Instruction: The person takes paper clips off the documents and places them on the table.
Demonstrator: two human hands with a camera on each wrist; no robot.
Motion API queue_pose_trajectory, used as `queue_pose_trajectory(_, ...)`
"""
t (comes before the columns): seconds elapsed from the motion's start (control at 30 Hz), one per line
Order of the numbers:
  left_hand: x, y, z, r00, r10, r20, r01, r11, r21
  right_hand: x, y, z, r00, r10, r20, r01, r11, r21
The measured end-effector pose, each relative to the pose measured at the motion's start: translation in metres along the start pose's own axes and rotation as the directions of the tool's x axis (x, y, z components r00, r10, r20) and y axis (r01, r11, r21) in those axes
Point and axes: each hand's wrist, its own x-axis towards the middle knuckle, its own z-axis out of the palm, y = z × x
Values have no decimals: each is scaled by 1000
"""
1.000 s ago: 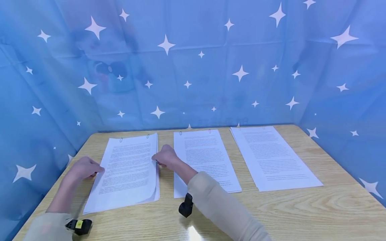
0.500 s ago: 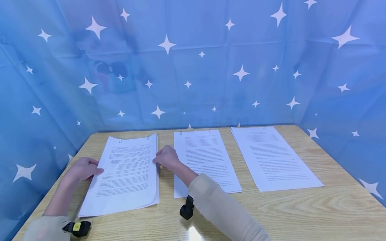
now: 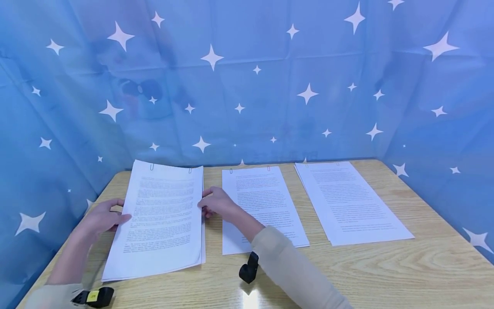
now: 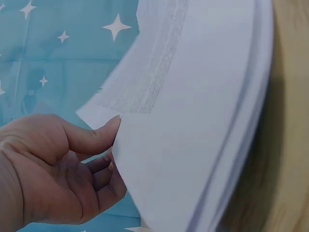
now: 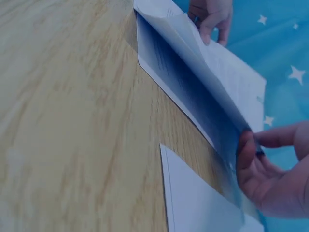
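A printed paper stack (image 3: 162,206) with paper clips (image 3: 152,167) along its top edge is lifted at the left of the table, its far end standing higher than its near end. My left hand (image 3: 103,219) pinches its left edge; in the left wrist view the thumb (image 4: 96,137) lies over the top sheet, fingers behind. On the opposite edge my right hand (image 3: 220,202) pinches the paper between thumb and fingers. Seen from the right wrist, the raised sheets (image 5: 229,77) bow upward, and more paper (image 5: 166,70) lies on the table beneath them.
A second clipped stack (image 3: 262,201) lies at the middle, partly under my right forearm. Farther right is a third stack (image 3: 355,206). The wooden table (image 3: 386,274) ends at a blue star-patterned curtain (image 3: 262,111) on the back and both sides.
The far end of the held paper stack has risen from the table towards the curtain, and its near edge has shifted slightly towards me. The other two stacks have stayed put.
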Motion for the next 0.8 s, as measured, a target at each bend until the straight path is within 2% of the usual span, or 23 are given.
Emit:
queue_pose_trajectory(0.17,-2,1,-2,1000,26,12,-26,999,-28,-3,0,-9,999,-23,30,22,999,25)
queue_pose_trajectory(0.4,-6,5,0,992,105,71,-97,988,-119,-8,5,-23,989,-112,98,110,994,26)
queue_pose_trajectory(0.57,-6,11,3,979,170,110,-151,975,-165,-15,5,-36,982,-174,77,173,985,22)
queue_pose_trajectory(0.8,-8,24,7,960,242,142,-209,954,-215,-27,4,-52,972,-233,26,234,972,-39)
